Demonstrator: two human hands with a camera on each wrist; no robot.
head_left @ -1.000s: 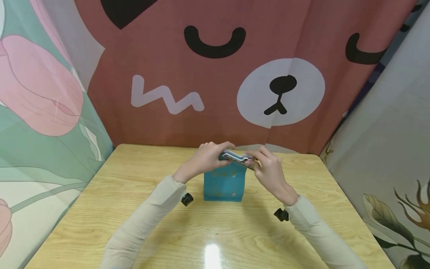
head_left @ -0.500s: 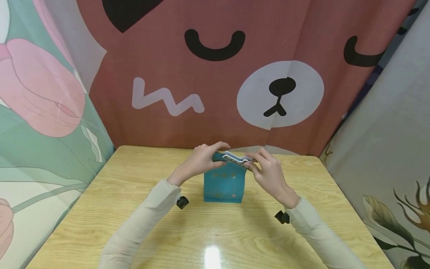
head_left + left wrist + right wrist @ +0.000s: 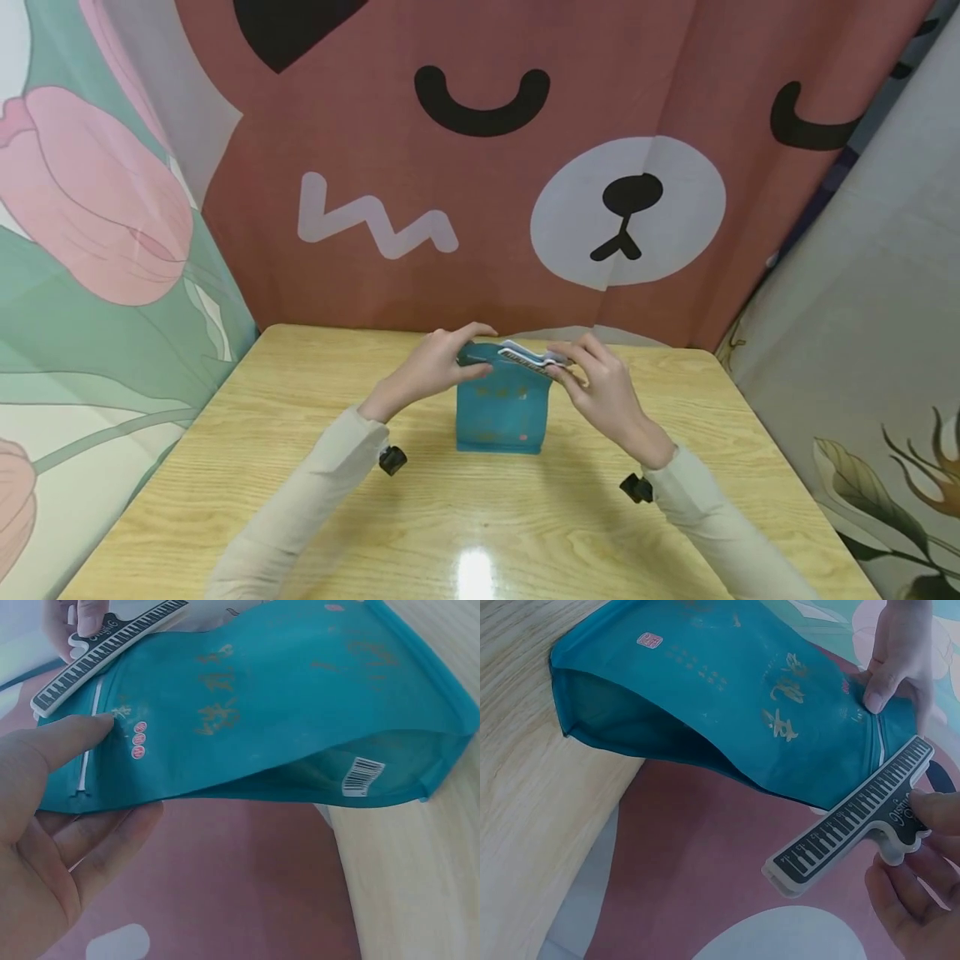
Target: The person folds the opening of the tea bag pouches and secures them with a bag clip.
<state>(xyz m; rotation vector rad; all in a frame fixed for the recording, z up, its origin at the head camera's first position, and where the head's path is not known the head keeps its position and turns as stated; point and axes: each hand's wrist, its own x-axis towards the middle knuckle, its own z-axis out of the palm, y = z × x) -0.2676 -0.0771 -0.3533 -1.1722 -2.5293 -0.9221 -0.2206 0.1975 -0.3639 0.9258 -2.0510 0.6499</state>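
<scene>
A teal stand-up pouch [image 3: 502, 417] with gold lettering stands upright on the table. My left hand [image 3: 422, 368] pinches its top left corner, thumb on the front and fingers behind, as the left wrist view shows beside a white strip [image 3: 84, 769] across the pouch. A clip with a piano-key pattern [image 3: 847, 817] lies along the right part of the pouch's top edge. My right hand [image 3: 606, 396] pinches the clip's handle between thumb and fingers. In the left wrist view, the clip [image 3: 112, 656] slants over the pouch's top, its far jaw hidden behind.
The pale wooden table [image 3: 337, 517] reaches back to a hanging cloth [image 3: 480, 208] with a bear print. Patterned cloths also hang at left [image 3: 112, 333] and right [image 3: 847, 333]. A small black camera sits at each wrist [image 3: 392, 460].
My left hand has slid left along the pouch's top edge, away from the clip, baring more of that edge. The right hand and clip stay nearly in place.
</scene>
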